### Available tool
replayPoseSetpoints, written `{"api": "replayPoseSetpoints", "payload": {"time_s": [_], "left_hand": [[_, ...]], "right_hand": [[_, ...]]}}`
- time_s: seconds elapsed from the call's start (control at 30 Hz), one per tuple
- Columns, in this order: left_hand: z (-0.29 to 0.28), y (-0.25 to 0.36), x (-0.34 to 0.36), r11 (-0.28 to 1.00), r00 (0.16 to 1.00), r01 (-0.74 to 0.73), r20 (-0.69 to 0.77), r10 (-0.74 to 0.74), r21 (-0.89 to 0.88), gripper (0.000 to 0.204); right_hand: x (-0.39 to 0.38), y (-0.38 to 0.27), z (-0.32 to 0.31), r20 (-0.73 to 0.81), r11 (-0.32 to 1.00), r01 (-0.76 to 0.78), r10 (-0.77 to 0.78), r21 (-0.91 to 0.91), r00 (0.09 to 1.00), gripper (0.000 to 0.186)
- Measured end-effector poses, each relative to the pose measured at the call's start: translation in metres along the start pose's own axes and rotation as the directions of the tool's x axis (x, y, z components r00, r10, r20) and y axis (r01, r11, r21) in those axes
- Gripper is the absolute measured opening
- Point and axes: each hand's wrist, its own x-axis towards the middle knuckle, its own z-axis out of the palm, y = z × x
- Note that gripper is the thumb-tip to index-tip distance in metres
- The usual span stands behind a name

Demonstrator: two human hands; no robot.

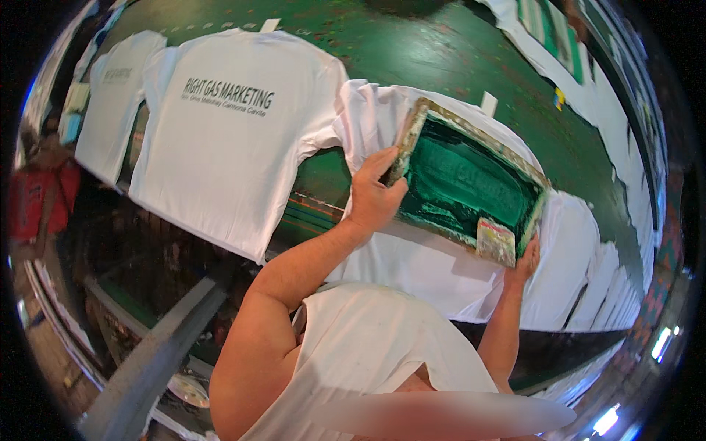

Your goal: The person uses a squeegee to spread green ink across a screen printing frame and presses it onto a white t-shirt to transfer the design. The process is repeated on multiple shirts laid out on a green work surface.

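Both hands hold a screen printing frame (471, 184) over a white T-shirt (434, 268) on the green table. Dark green ink coats its mesh, and its rim is smeared with paint. My left hand (377, 189) grips the left end, thumb over the edge. At the near right corner, my right hand (526, 261) is closed around the rim; its fingers are partly hidden. A squeegee (496, 241) with a worn, paint-stained handle rests inside, leaning on the near edge by the right hand. The frame hides much of the shirt's middle.
To the left, a printed white T-shirt (228, 140) lies flat with dark lettering, and another printed shirt (114, 110) lies beyond it. More white shirts (599, 287) line the table at right. A red container (44, 195) stands at far left. Grey metal bar (158, 353) runs below the table.
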Motion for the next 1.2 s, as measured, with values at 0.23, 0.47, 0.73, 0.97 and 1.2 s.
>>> {"api": "replayPoseSetpoints", "payload": {"time_s": [0.23, 0.47, 0.73, 0.97, 1.2], "left_hand": [[0.004, -0.009, 0.003, 0.997, 0.997, 0.073, 0.041, -0.072, -0.029, 0.057], [0.0, -0.018, 0.011, 0.991, 0.99, 0.117, 0.085, -0.112, -0.062, 0.059], [-0.002, -0.016, 0.018, 0.99, 0.99, 0.114, 0.096, -0.105, -0.087, 0.06], [-0.003, -0.019, 0.018, 0.989, 0.993, 0.094, 0.088, -0.084, -0.115, 0.063], [-0.004, -0.02, 0.02, 0.992, 0.993, 0.108, 0.064, -0.104, -0.063, 0.061]], "right_hand": [[0.001, -0.001, 0.003, -0.023, 0.999, 0.028, -0.028, -0.027, 0.999, 0.052], [0.009, 0.005, 0.013, -0.065, 0.984, 0.154, -0.16, -0.096, 0.985, 0.046], [0.01, 0.005, 0.022, -0.092, 0.969, 0.235, -0.241, -0.078, 0.966, 0.042], [0.015, 0.009, 0.024, -0.077, 0.982, 0.177, -0.182, -0.066, 0.98, 0.042], [0.015, 0.012, 0.024, -0.079, 0.973, 0.219, -0.224, -0.07, 0.971, 0.042]]}}
